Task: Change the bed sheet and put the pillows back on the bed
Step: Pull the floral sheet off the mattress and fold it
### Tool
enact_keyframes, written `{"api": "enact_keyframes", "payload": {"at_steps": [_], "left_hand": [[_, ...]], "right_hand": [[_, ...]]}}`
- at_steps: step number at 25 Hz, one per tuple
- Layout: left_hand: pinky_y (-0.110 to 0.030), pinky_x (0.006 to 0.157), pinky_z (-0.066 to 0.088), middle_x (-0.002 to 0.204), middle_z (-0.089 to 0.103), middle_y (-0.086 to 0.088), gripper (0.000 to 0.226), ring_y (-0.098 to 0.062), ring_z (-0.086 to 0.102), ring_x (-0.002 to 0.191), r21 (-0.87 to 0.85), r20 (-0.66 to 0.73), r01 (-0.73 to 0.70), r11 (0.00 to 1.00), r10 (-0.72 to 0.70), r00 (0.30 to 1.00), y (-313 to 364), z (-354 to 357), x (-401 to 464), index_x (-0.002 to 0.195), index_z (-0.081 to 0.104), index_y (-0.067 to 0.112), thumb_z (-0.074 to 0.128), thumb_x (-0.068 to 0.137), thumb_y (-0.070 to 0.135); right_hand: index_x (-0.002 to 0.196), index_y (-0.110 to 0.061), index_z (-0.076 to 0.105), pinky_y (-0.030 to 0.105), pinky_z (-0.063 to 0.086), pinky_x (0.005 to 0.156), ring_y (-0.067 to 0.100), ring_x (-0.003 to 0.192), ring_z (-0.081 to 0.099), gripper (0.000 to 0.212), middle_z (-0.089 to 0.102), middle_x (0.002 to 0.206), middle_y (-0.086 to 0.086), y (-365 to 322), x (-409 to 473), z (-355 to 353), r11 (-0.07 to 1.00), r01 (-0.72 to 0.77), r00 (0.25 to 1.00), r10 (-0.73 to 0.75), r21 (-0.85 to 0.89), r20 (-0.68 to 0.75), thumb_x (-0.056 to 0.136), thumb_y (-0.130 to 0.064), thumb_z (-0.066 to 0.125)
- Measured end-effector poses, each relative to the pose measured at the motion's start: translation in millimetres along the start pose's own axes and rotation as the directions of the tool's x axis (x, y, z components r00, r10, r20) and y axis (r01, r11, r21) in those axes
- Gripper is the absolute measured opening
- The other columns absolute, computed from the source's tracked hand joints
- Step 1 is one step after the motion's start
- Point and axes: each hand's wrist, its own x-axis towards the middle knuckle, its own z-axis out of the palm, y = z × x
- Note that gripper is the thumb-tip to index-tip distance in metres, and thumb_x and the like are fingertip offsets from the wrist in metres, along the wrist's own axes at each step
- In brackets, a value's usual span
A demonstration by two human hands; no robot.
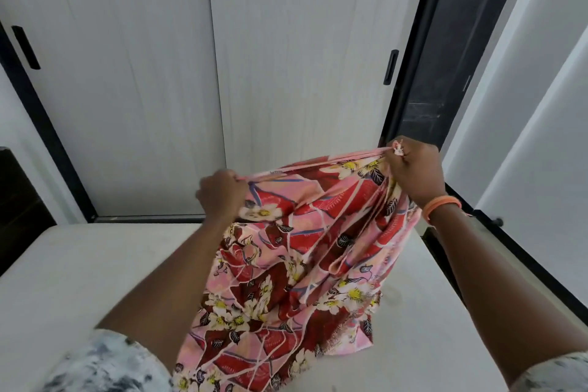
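Hands up in the middle of the frame, and both are busy with the bed sheet (296,251), a pink and red floral cloth with white and yellow flowers. Left hand (221,192), just left of centre, is curled into a fist, its grip closed round the top edge of the cloth. Right hand (413,169), higher and toward the right of the frame, has its fingers bunched tight on the same edge, a small tuft of fabric poking out above the knuckles. So that's both grips fully closed on the sheet, the hem pulled into a taut line between them, rising from left to right.

Below that line the sheet hangs in loose folds and drapes down through the centre of the frame, its lower part spilling onto the bare white mattress (79,270) that fills the bottom half of the frame. The cloth is still folded over on itself in several layers, not spread out.

An orange wristband (440,204) sits on the right wrist. Mottled blue and white sleeves (105,366) show at the lower corners.

Behind the hands, across the upper half of the frame, stand pale grey sliding doors (143,73) with black handles, framed in black. A dark headboard (19,200) edges in at the left side, touching the mattress end.
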Motion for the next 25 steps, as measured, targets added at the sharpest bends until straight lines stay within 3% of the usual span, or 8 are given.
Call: {"api": "enact_keyframes", "payload": {"at_steps": [5, 8, 11, 14, 16, 19, 21, 25], "left_hand": [[-0.025, 0.052, 0.034, 0.061, 0.057, -0.007, 0.029, -0.024, 0.054, 0.063, -0.340, 0.032, 0.016, 0.940, -0.005, 0.999, 15, -35, 27, 0.075, 0.065, -0.007, 0.046, 0.092, 0.008], [-0.028, 0.059, 0.045, 0.066, 0.066, -0.006, 0.030, -0.023, 0.060, 0.066, -0.737, 0.348, 0.234, 0.635, 0.059, 0.936, 52, -60, 17, 0.079, 0.069, 0.000, 0.045, 0.095, 0.007], [-0.022, 0.065, 0.045, 0.070, 0.065, 0.006, 0.035, -0.004, 0.059, 0.066, -0.671, 0.454, 0.001, 0.742, 0.409, 0.791, 100, -67, -13, 0.073, 0.066, 0.017, 0.043, 0.098, 0.007], [-0.024, 0.062, 0.039, 0.072, 0.055, 0.001, 0.031, -0.008, 0.050, 0.066, -0.708, 0.442, -0.081, 0.702, 0.529, 0.724, 127, -63, -36, 0.078, 0.060, 0.016, 0.041, 0.095, -0.001], [-0.023, 0.061, 0.041, 0.076, 0.057, -0.004, 0.027, -0.010, 0.050, 0.067, -0.762, 0.430, -0.056, 0.645, 0.570, 0.700, 126, -66, -37, 0.085, 0.063, 0.016, 0.043, 0.095, -0.001], [-0.018, 0.067, 0.045, 0.086, 0.068, -0.003, 0.012, -0.005, 0.059, 0.073, -0.616, 0.420, -0.310, 0.724, 0.635, 0.649, 114, -72, -28, 0.096, 0.068, 0.013, 0.058, 0.093, 0.007], [-0.017, 0.068, 0.046, 0.090, 0.068, 0.006, 0.013, -0.001, 0.062, 0.079, -0.446, 0.456, -0.434, 0.783, 0.616, 0.642, 105, -72, -20, 0.101, 0.067, 0.015, 0.069, 0.088, 0.014], [-0.031, 0.064, 0.051, 0.103, 0.068, -0.007, 0.028, -0.022, 0.065, 0.079, -0.301, 0.670, -0.263, 0.917, 0.399, 0.626, 81, -74, -8, 0.111, 0.060, 0.012, 0.072, 0.087, 0.017]], "right_hand": [[0.079, -0.013, 0.059, 0.047, 0.057, 0.067, 0.029, 0.067, 0.062, 0.023, 0.065, 0.074, 0.008, 9, 2, 7, 0.970, -0.223, 0.974, 0.227, -0.100, 0.024, 0.094, -0.027, 0.048], [0.080, -0.011, 0.059, 0.048, 0.056, 0.070, 0.034, 0.071, 0.063, 0.025, 0.065, 0.077, 0.011, -1, 6, 12, 0.944, -0.277, 0.952, 0.295, -0.178, 0.083, 0.094, -0.028, 0.048], [0.088, -0.009, 0.066, 0.044, 0.055, 0.076, 0.031, 0.083, 0.066, 0.018, 0.069, 0.084, 0.008, -41, 2, 27, 0.987, -0.127, 0.961, 0.098, 0.097, 0.260, 0.095, -0.024, 0.057], [0.119, -0.010, 0.062, 0.034, 0.052, 0.096, 0.021, 0.108, 0.065, 0.022, 0.069, 0.114, 0.008, -82, -9, 33, 0.787, -0.131, 0.796, -0.279, 0.603, 0.537, 0.099, -0.018, 0.056], [0.112, -0.011, 0.064, 0.031, 0.054, 0.089, 0.018, 0.102, 0.067, 0.017, 0.070, 0.107, 0.007, -88, -16, 32, 0.699, -0.149, 0.723, -0.405, 0.699, 0.559, 0.098, -0.018, 0.058], [0.082, -0.011, 0.069, 0.033, 0.047, 0.060, 0.012, 0.066, 0.061, 0.010, 0.067, 0.073, 0.006, -80, -15, 29, 0.834, 0.008, 0.804, -0.333, 0.551, 0.492, 0.092, -0.012, 0.066], [0.081, -0.006, 0.071, 0.036, 0.048, 0.058, 0.021, 0.062, 0.062, 0.012, 0.067, 0.068, 0.008, -70, -12, 28, 0.913, 0.083, 0.875, -0.259, 0.399, 0.409, 0.091, -0.010, 0.066], [0.078, -0.019, 0.068, 0.032, 0.048, 0.056, 0.022, 0.063, 0.060, 0.014, 0.063, 0.064, -0.006, -57, -7, 23, 0.986, 0.165, 0.973, -0.161, -0.006, 0.168, 0.086, -0.010, 0.061]]}}
